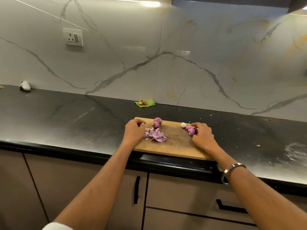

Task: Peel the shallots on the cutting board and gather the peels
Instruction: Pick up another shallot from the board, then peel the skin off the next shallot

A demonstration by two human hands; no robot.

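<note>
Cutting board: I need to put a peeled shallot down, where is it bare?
The cutting board is bare in the middle and along its near edge, between the peels and the right hand. The left side is crowded by peels, two unpeeled shallots and the left hand.

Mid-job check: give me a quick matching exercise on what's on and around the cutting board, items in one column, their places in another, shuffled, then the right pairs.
Things:
1. pile of peels
2. two unpeeled shallots
3. peeled shallots
4. green leaf

Places:
A. on the counter at the foot of the backsplash, behind the cutting board
B. right end of the board, against the right hand
C. far edge of the board, just beyond the peels
D. left part of the board, beside the left hand

Pairs: 1-D, 2-C, 3-B, 4-A
</note>
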